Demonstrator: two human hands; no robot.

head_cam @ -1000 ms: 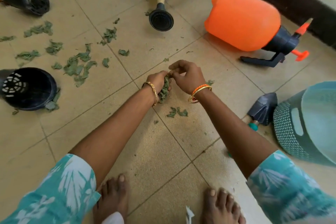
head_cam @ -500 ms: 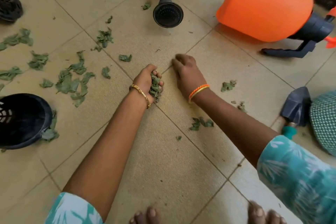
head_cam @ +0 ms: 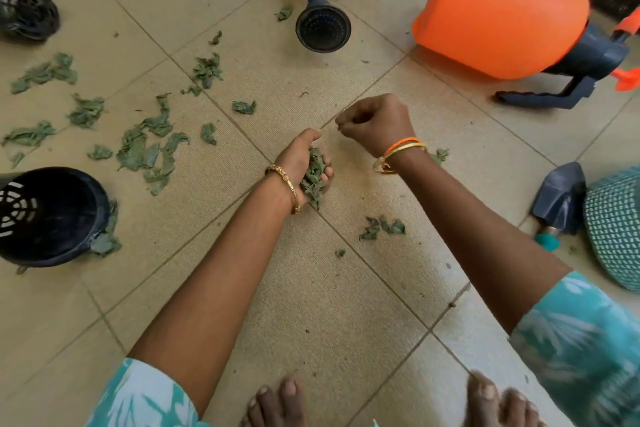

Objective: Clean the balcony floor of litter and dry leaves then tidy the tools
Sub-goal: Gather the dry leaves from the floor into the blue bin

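Head cam, looking down at the tiled floor. L hand is cupped around a wad of dry leaves, fingers curled under it, palm turned up and inward. R hand sits just beside it, up and to the right, fingers curled tight into a fist w/ fingertips pinched together; whether there's a crumb of leaf in that pinch, can't tell.

Key relation: the big scatter of loose leaves lies to the left of both hands, strung out roughly from upper left down toward the black pot. L hand is nearer but already full. A smaller clump lies between the two forearms, near the R arm, so prob the R hand's easier pick.

Tools lie about untidied: orange sprayer far right, watering can rose ahead, trowel touching the teal basket.
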